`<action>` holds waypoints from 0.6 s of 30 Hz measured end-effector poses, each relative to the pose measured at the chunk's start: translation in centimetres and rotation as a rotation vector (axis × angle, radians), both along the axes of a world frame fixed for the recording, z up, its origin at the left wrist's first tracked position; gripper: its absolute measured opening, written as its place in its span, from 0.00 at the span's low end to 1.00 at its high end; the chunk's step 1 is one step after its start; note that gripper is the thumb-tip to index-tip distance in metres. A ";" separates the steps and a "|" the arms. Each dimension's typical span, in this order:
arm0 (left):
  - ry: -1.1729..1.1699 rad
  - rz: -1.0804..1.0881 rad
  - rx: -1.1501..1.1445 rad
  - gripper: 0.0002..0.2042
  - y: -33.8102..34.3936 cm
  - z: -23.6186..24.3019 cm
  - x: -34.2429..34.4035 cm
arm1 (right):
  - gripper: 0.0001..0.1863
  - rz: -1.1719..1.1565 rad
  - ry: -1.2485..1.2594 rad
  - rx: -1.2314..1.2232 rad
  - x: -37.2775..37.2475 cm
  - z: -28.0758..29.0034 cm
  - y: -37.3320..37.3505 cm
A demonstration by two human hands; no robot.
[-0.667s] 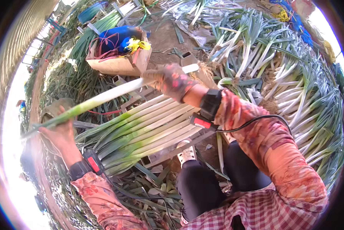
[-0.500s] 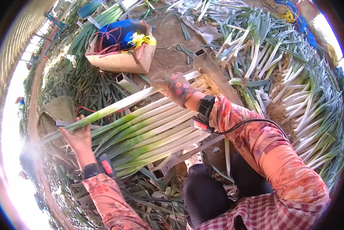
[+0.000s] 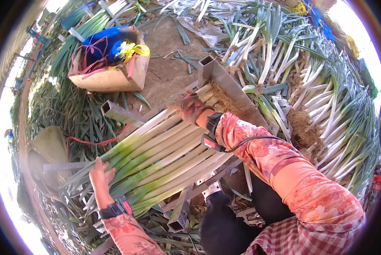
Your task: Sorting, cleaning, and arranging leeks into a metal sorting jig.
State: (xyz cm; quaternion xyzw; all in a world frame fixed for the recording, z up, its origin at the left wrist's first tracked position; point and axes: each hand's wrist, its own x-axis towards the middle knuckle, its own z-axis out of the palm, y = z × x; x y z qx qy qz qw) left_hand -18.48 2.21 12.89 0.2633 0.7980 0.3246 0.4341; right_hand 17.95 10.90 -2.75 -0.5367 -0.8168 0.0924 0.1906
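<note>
Your left hand (image 3: 100,176) lay open on the green leaf ends of long white-stalked leeks (image 3: 165,151), your gloved right hand (image 3: 189,107) pressed their root ends, grip state unclear, grey metal frame (image 3: 228,83) beneath.

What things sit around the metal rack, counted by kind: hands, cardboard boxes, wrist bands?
Hands: 2, left hand and right hand, both on the leeks
Cardboard box: 1
Wrist bands: 2
Total: 5
</note>
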 end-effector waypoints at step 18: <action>1.091 -1.013 0.351 0.21 5.4 -6.5 10.6 | 0.20 -0.020 0.219 -0.229 7.1 -4.0 2.2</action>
